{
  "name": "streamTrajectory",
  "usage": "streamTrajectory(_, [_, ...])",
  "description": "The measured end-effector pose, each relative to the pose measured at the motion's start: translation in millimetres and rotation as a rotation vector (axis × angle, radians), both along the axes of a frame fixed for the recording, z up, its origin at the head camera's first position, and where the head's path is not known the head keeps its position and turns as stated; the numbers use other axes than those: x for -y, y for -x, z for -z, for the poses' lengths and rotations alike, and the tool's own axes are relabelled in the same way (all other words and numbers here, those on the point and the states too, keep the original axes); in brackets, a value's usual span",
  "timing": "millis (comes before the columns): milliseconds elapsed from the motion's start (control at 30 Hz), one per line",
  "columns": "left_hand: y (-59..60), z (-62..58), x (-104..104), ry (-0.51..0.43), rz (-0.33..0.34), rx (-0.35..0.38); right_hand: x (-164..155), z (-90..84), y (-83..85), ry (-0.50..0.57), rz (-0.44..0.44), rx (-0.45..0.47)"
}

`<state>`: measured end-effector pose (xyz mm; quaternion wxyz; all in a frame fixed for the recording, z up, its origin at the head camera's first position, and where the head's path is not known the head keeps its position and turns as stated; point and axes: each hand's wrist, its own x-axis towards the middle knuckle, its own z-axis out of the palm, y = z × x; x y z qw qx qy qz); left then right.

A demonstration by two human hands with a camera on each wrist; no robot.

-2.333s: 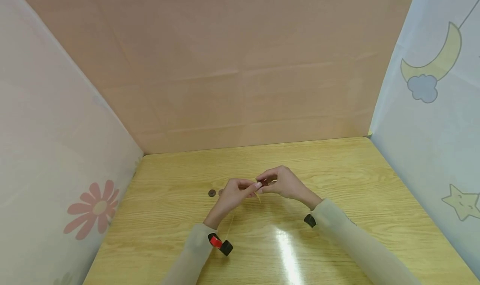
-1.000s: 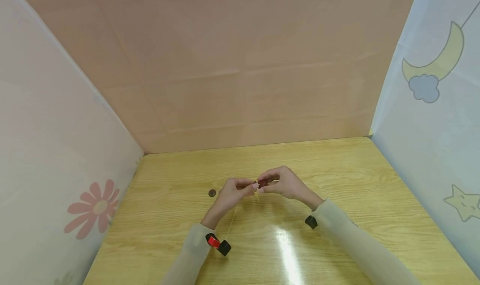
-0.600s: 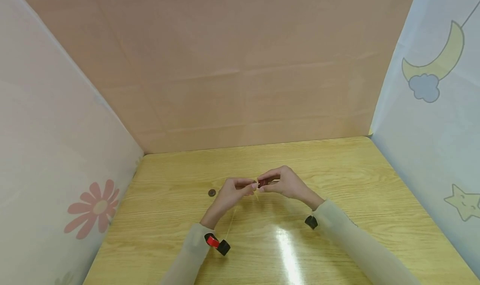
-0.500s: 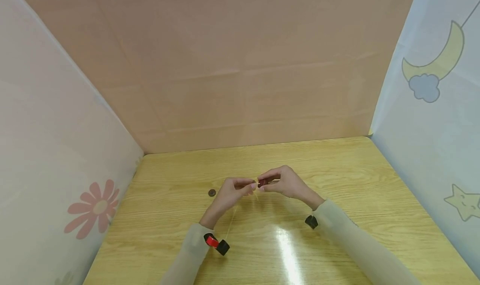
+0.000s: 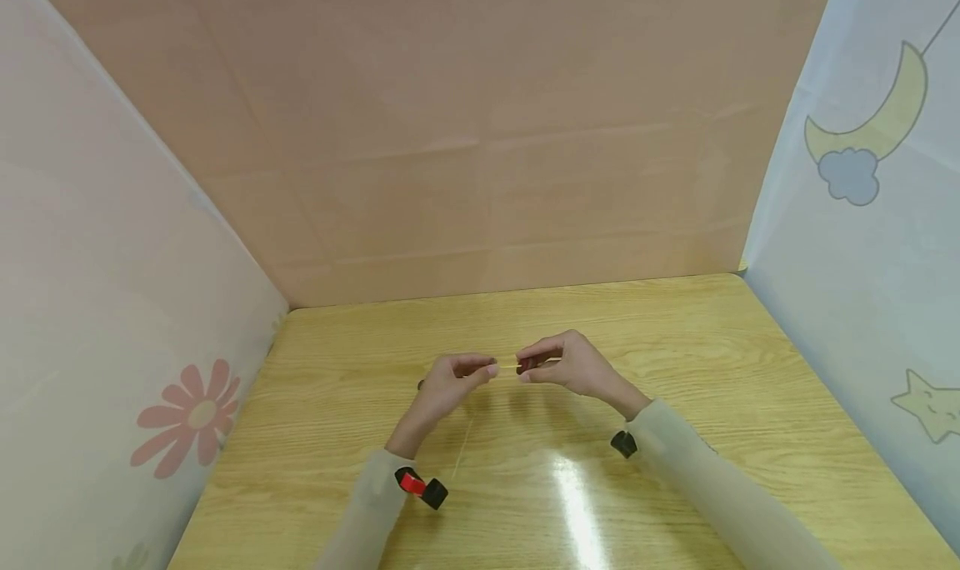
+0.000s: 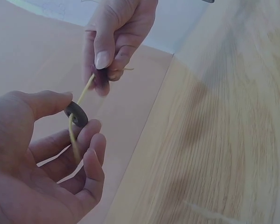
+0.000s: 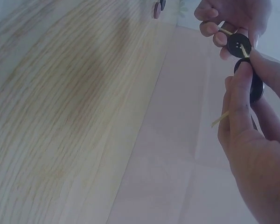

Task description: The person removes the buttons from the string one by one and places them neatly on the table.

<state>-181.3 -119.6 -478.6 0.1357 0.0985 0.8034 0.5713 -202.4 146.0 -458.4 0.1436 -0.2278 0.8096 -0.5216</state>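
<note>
My left hand (image 5: 442,384) pinches a dark round button (image 6: 78,115) between thumb and fingertips. A yellow cord (image 6: 86,89) passes through one of the button's holes, and a tail of it hangs over the left fingers. To the right, my right hand (image 5: 572,368) grips dark-red buttons (image 5: 527,365) held together, partly covered by its thumb and fingers. The cord runs fairly straight across the gap between both hands. In the right wrist view, a short cord end (image 7: 220,119) sticks out behind the right fingers, beyond the gripped buttons (image 7: 256,87).
Two loose buttons (image 7: 156,10) lie on the wooden table (image 5: 360,337); the left hand mostly hides them in the head view. A thin pale line (image 5: 462,449) shows on the table near the left wrist. A backdrop (image 5: 480,178) stands behind, with patterned side walls.
My left hand has moved left with its button, widening the gap so a stretch of cord shows between the hands. The right hand has stayed nearly still.
</note>
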Motion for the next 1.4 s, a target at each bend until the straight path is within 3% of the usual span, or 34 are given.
streamTrajectory(567, [-0.4,1.6,18.1,0.017,-0.044,-0.027,0.6,-0.6,-0.1,0.002,0.003,0.005])
streamTrajectory(1033, [-1.4,1.3,30.7,-0.001,-0.082,-0.006,-0.8,0.5,1.3,0.006,0.009,0.003])
streamTrajectory(1400, [1.8,7.6,54.6,0.022,-0.133,-0.031,-1.5,-1.0,1.3,-0.005,0.003,0.005])
